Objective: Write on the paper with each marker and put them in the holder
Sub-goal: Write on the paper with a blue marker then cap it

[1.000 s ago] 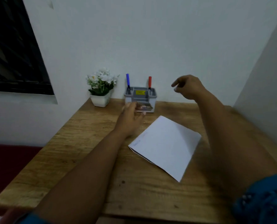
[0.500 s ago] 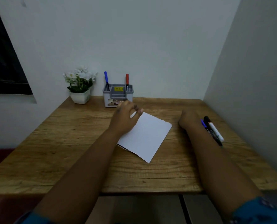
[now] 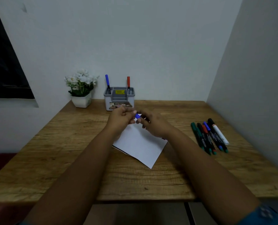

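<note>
A white paper [image 3: 139,146] lies tilted in the middle of the wooden desk [image 3: 70,151]. Above its far corner my left hand [image 3: 120,119] and my right hand [image 3: 154,125] meet around a blue-capped marker [image 3: 137,116]. The left fingers pinch the blue cap and the right hand grips the barrel, which is mostly hidden. At the back stands a grey holder [image 3: 119,99] with a blue marker [image 3: 107,83] and a red marker [image 3: 128,83] upright in it. Several more markers [image 3: 209,137] lie side by side on the right.
A white pot of white flowers [image 3: 81,90] stands at the desk's back left corner. Walls close off the desk at the back and on the right. A dark window is at the far left.
My right hand came back from the markers on the right to the middle with a blue-capped marker. My left hand left the paper and took hold of the cap.
</note>
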{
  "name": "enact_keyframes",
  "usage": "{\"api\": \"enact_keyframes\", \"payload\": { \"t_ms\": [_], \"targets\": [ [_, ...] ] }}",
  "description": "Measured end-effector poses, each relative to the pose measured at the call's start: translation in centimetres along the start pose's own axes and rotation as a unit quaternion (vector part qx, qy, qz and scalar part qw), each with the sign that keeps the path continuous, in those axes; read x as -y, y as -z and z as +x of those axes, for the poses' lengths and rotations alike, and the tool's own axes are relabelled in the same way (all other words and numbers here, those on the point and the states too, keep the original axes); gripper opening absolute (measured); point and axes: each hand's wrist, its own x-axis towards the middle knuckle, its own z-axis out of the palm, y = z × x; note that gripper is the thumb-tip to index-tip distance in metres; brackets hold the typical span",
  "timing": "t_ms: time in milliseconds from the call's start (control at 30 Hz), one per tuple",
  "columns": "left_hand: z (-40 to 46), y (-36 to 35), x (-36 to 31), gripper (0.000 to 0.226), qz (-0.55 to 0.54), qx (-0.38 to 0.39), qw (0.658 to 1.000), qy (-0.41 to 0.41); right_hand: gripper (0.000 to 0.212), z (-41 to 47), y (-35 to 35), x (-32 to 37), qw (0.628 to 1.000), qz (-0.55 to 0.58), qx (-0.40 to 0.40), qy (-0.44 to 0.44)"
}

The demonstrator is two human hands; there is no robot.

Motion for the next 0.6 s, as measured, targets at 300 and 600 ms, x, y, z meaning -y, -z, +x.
{"api": "enact_keyframes", "payload": {
  "t_ms": [300,600],
  "targets": [
    [0.1,0.2,-0.2,0.018,-0.025,-0.016,0.999,0.033,0.029,0.8,-1.2,0.2,0.991,-0.112,-0.047,0.059],
    [1.3,3.3,-1.8,0.019,-0.204,-0.174,0.955,0.126,0.041,1.0,0.9,-2.6,0.979,0.190,-0.002,-0.072]
  ]
}}
